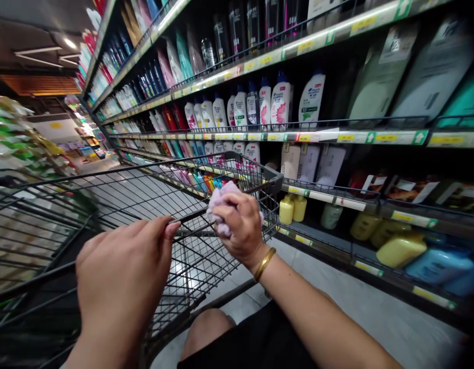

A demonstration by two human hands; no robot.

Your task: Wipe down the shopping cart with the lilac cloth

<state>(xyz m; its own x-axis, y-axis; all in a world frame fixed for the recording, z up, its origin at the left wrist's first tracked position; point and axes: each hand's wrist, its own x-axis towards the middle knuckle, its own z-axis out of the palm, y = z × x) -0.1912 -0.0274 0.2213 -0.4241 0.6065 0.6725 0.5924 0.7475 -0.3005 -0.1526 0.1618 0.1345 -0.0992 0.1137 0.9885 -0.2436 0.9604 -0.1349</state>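
A black wire shopping cart (237, 163) stands in front of me in a shop aisle. My right hand (240, 225) is closed round a crumpled pale lilac cloth (220, 197), pressed against the cart's near wire side. A gold bangle sits on that wrist. My left hand (121, 277) rests on the cart's near rail, its fingers curled over the wire with the fingertips touching it. My knee and dark shorts show at the bottom.
Shelves (306, 137) of shampoo bottles and refill pouches run along the right, close to the cart. Yellow and blue bottles (402, 248) fill the low shelf. A second wire cart (21, 225) sits at the left. The tiled aisle floor stretches ahead.
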